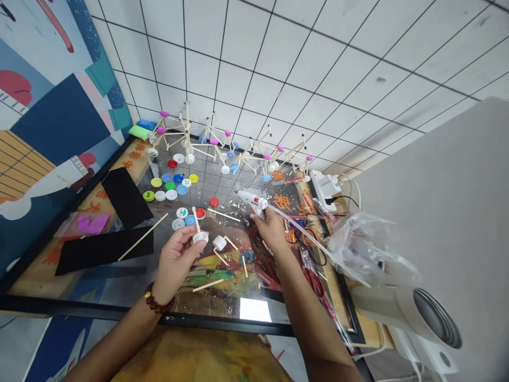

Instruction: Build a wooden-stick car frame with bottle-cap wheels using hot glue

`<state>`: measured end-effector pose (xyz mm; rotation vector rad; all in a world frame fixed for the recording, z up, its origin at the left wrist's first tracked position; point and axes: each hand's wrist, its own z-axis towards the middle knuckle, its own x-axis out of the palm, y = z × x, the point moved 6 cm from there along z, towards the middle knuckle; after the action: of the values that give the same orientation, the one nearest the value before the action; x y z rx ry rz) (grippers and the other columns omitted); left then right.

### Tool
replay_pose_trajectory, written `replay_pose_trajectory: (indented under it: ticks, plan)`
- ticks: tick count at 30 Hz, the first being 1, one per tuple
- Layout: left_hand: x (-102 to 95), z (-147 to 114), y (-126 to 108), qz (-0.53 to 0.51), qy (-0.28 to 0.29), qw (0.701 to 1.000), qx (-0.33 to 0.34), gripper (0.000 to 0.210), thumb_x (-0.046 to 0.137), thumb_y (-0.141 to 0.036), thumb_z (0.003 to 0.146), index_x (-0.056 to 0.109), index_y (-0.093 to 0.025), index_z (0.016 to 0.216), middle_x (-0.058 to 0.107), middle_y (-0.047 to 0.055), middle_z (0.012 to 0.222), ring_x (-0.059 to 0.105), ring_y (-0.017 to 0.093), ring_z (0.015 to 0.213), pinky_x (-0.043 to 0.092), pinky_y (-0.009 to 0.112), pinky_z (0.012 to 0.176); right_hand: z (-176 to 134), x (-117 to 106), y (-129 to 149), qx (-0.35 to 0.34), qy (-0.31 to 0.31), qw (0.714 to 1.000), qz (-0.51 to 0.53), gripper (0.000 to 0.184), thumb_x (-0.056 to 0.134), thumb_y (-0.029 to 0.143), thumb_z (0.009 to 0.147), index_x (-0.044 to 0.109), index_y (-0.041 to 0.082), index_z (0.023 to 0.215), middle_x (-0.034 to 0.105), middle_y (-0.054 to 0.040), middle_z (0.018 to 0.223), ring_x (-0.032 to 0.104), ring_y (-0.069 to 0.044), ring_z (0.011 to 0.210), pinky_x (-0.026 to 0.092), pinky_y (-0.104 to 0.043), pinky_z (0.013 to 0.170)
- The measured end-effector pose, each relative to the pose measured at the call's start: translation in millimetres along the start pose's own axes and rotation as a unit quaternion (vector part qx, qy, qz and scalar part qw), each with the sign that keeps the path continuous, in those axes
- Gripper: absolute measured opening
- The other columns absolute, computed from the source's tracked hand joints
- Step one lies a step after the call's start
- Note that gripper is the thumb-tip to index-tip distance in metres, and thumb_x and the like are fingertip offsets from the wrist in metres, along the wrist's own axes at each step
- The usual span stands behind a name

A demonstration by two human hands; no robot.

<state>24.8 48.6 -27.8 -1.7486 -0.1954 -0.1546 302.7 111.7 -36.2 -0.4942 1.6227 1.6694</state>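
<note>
Above the glass-topped counter, I pinch a white cap with a wooden stick jutting from it in my left hand, my right hand gripping a white glue gun just beyond, as colored caps lie scattered nearby.

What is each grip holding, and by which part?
Left grip: a white cap with a stick rising from it, pinched at the cap's edge. Right grip: a glue gun, by its handle.
</note>
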Motion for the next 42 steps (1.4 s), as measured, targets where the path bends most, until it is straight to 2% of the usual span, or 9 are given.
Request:
replay_pose_trajectory:
  ticks: [9,20,26,28,30,33,35,39,42]
  plan:
    - [0.1,1.1,5.0,0.01,0.005,1.0,0.002,0.036,0.076,-0.037,0.076,0.064,-0.019,0.104,0.074,0.007,0.1,0.062,0.014,0.073,0.049,0.023,0.061,18.5,5.1,4.9,0.014,-0.023,0.998,-0.049,0.032,0.062,0.035,0.078,0.065,0.013,0.101,0.072,-0.0143,0.089,0.065,-0.029,0.082,0.047,-0.038,0.076]
    - [0.2,3.9,10.6,0.018,0.012,1.0,-0.003,0.035,0.074,-0.037,0.079,0.062,-0.018,0.105,0.074,0.007,0.1,0.059,0.01,0.067,0.049,0.023,0.06,17.5,1.9,9.1,-0.008,-0.014,1.0,-0.027,0.043,0.064,0.036,0.077,0.06,0.015,0.114,0.07,-0.0149,0.108,0.064,-0.029,0.095,0.049,-0.041,0.085]
    - [5.1,-1.7,4.0,-0.024,0.04,0.999,0.011,0.033,0.067,-0.037,0.086,0.06,-0.019,0.112,0.072,0.008,0.106,0.059,0.01,0.066,0.048,0.023,0.059,-35.0,-27.1,37.8,-0.07,-0.044,0.992,-0.09,0.046,0.061,0.034,0.084,0.056,0.01,0.123,0.065,-0.0208,0.111,0.061,-0.034,0.103,0.049,-0.05,0.087]
    - [13.0,-6.6,3.1,-0.073,0.062,0.995,-0.012,0.04,0.067,-0.037,0.086,0.057,-0.019,0.121,0.072,0.01,0.109,0.064,0.013,0.075,0.051,0.025,0.066,-62.6,-31.9,55.0,-0.109,-0.049,0.992,-0.041,0.033,0.059,0.033,0.089,0.059,0.017,0.118,0.066,-0.0146,0.107,0.063,-0.029,0.097,0.052,-0.045,0.084]
    - [24.4,-12.9,3.9,-0.127,0.086,0.987,-0.047,0.05,0.068,-0.036,0.085,0.052,-0.02,0.13,0.071,0.011,0.113,0.067,0.017,0.093,0.052,0.029,0.082,-86.8,-27.1,73.2,-0.153,-0.017,0.986,0.061,0.029,0.061,0.031,0.09,0.058,0.023,0.117,0.067,-0.0083,0.103,0.065,-0.022,0.09,0.054,-0.038,0.081]
    - [42.2,-24.8,7.1,-0.19,0.113,0.971,-0.09,0.06,0.071,-0.036,0.083,0.049,-0.022,0.137,0.07,0.011,0.118,0.064,0.022,0.112,0.047,0.035,0.098,-110.2,-13.0,93.9,-0.21,0.032,0.968,0.131,0.048,0.07,0.029,0.085,0.051,0.025,0.129,0.066,-0.0064,0.105,0.064,-0.02,0.092,0.055,-0.034,0.082]
    - [51.2,-33.6,10.2,-0.214,0.115,0.964,-0.109,0.061,0.073,-0.034,0.082,0.05,-0.025,0.137,0.07,0.009,0.119,0.064,0.021,0.112,0.046,0.034,0.1,-117.9,-9.6,100.1,-0.251,0.011,0.963,0.098,0.054,0.071,0.028,0.083,0.049,0.025,0.133,0.063,-0.0082,0.108,0.062,-0.022,0.096,0.053,-0.037,0.082]
    - [64.9,-48.5,14.6,-0.232,0.118,0.957,-0.126,0.054,0.074,-0.031,0.081,0.058,-0.025,0.132,0.071,0.007,0.117,0.063,0.019,0.112,0.046,0.031,0.1,-125.8,-17.6,102.0,-0.333,-0.073,0.94,0.017,0.049,0.066,0.018,0.082,0.054,0.025,0.129,0.059,-0.0099,0.109,0.057,-0.025,0.098,0.049,-0.043,0.082]
    - [73.9,-52.7,14.6,-0.222,0.131,0.958,-0.122,0.053,0.074,-0.03,0.081,0.059,-0.025,0.131,0.071,0.007,0.116,0.065,0.019,0.108,0.048,0.029,0.096,-128.2,-21.5,101.8,-0.366,-0.084,0.927,0.02,0.051,0.064,0.016,0.079,0.055,0.024,0.128,0.062,-0.0099,0.111,0.056,-0.027,0.103,0.047,-0.047,0.087]
